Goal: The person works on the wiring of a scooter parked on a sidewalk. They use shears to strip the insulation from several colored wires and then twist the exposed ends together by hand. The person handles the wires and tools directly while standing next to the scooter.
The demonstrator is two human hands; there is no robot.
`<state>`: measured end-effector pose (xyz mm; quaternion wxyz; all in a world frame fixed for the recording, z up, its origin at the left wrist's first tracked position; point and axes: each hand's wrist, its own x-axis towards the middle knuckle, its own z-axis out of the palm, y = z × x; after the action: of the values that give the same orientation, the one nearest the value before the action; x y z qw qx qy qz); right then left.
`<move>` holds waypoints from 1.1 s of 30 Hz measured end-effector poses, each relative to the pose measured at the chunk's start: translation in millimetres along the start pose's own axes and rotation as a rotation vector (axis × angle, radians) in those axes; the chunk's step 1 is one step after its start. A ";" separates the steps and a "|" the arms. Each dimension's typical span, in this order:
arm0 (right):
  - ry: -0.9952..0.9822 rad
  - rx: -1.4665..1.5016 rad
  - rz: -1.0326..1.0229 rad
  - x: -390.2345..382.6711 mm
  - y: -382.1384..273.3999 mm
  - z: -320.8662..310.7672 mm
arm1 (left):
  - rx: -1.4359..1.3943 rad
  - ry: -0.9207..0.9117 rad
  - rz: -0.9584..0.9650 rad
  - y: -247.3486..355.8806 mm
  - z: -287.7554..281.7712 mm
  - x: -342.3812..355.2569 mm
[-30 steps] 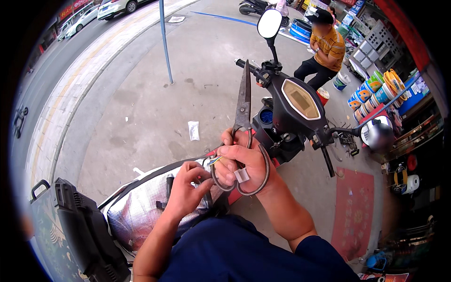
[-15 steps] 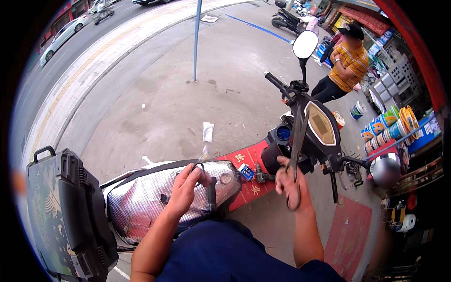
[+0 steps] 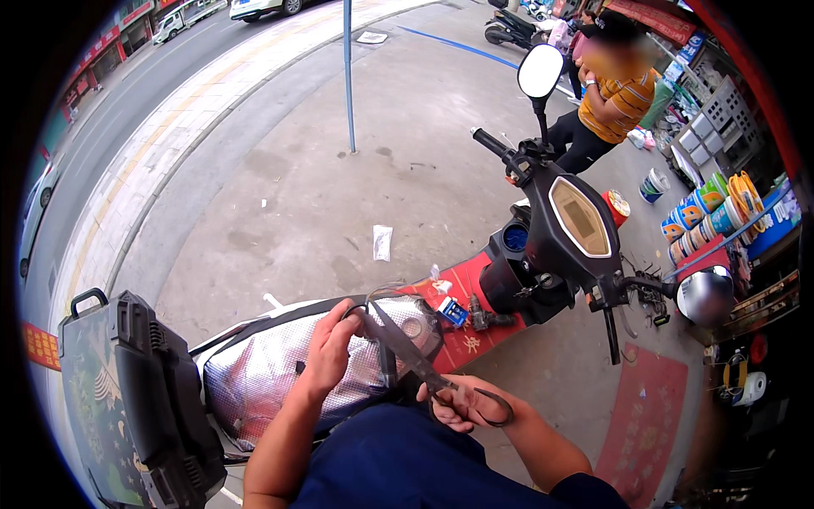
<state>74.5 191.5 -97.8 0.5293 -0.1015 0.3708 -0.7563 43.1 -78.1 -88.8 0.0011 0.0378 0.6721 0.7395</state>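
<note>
1. The left hand (image 3: pixel 329 349) is raised over the silver quilted cover (image 3: pixel 271 365), its thumb and index finger pressed together in a pinch on a thin dark strand (image 3: pixel 370 295); the other fingers curl in behind.
2. The strand leaves the left fingertips on their right side, arching a little above them; its far end is too fine to follow.
3. The right hand (image 3: pixel 454 405) sits lower and to the right of the left fingers, palm turned upward. Its fingers are bent and slightly parted, loosely cradling the handles of the dark metal scissors (image 3: pixel 403 346).
4. The scissors slant from the right fingers up to the left fingertips, blades pointing at the pinch. Whether the blade tips touch the strand cannot be told.
5. One handle loop stands out to the right of the right fingers, over the wrist.
6. Above the right fingers, on the scooter's red footboard (image 3: pixel 471 273), lie a small blue-and-white box (image 3: pixel 454 312), a dark fitting (image 3: pixel 482 317) just beside it and a crumpled clear wrapper (image 3: pixel 439 282).
7. The scooter's dashboard (image 3: pixel 581 219) is well beyond the right fingers, up and to the right; a bulky black case (image 3: pixel 161 390) stands left of the left fingers.
</note>
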 end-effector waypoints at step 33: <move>0.444 -0.200 -0.724 68.2 -7.3 8.8 | 0.113 -0.255 0.249 1.5 50.6 -12.3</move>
<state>45.4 129.0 -103.0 0.1250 -0.1106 0.4876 -0.8570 58.3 -28.6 -83.3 -0.0075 0.2143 0.6973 0.6840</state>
